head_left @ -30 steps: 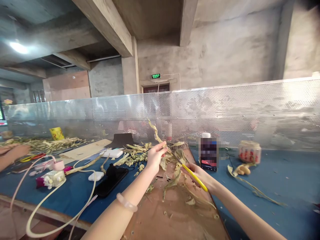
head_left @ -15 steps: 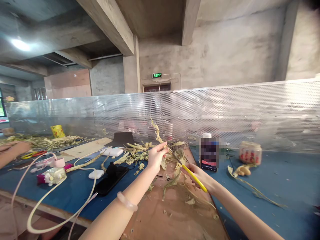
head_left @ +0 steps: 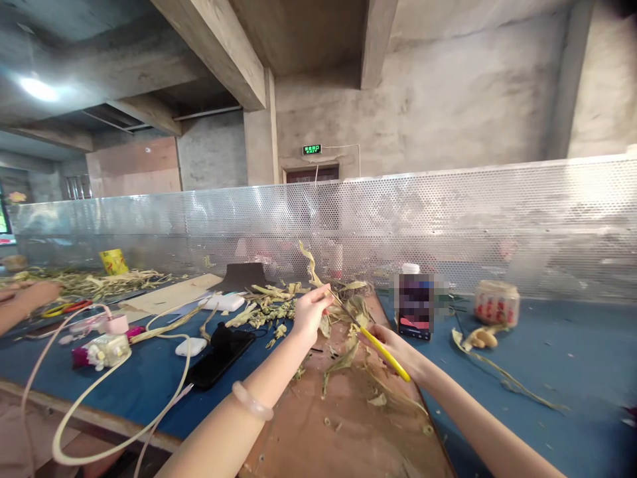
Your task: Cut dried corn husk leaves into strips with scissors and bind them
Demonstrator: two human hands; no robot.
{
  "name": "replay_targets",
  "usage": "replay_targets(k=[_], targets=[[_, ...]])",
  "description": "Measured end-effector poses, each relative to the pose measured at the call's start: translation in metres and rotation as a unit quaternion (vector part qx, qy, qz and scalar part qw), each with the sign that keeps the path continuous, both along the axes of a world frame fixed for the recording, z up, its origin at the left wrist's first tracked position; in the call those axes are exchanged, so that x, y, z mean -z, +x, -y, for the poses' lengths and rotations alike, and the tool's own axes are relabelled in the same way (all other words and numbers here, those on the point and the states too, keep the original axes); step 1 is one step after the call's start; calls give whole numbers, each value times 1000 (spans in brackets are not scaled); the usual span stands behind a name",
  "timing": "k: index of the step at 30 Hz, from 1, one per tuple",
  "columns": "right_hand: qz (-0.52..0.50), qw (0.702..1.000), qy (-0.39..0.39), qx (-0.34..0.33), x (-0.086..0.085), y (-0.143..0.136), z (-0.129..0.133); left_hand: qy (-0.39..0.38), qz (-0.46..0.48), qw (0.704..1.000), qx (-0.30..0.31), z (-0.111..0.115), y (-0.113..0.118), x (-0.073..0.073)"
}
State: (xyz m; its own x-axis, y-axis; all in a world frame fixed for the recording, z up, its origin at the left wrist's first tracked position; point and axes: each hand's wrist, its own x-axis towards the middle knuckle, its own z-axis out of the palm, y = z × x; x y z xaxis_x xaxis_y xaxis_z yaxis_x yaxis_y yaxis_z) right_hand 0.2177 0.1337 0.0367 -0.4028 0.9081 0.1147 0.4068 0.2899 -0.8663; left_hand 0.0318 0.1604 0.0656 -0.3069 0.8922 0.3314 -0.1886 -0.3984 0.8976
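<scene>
My left hand (head_left: 307, 312) is closed in a pinch on a pale, curled dried leaf (head_left: 309, 262) that sticks up above the fingers. My right hand (head_left: 391, 348) grips yellow-handled scissors (head_left: 383, 352), their blades pointing up and left to the left fingertips. Whether the blades are apart is too small to tell. Below both hands, more dried leaves (head_left: 343, 362) lie scattered on a brown board (head_left: 318, 431). A heap of dried plant pieces (head_left: 271, 312) sits just left of my left hand.
A propped phone (head_left: 415, 309) and a jar (head_left: 496, 303) stand at right. On the left are a black phone (head_left: 221, 362) with a looping cable (head_left: 57, 425), a white case (head_left: 190, 346) and a small bottle (head_left: 107, 350). Another person's hand (head_left: 30, 295) is at far left. A perforated metal screen (head_left: 223, 219) runs behind.
Almost nothing differs. The leaf's upper tip sits slightly lower, and both hands keep nearly the same place and grip.
</scene>
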Motion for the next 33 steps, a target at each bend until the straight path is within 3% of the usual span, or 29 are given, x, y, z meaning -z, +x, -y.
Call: replay_targets(k=[33], targets=[[2,1000,24,7,0,1,0,6,-5,1000,-4,0,1,2]])
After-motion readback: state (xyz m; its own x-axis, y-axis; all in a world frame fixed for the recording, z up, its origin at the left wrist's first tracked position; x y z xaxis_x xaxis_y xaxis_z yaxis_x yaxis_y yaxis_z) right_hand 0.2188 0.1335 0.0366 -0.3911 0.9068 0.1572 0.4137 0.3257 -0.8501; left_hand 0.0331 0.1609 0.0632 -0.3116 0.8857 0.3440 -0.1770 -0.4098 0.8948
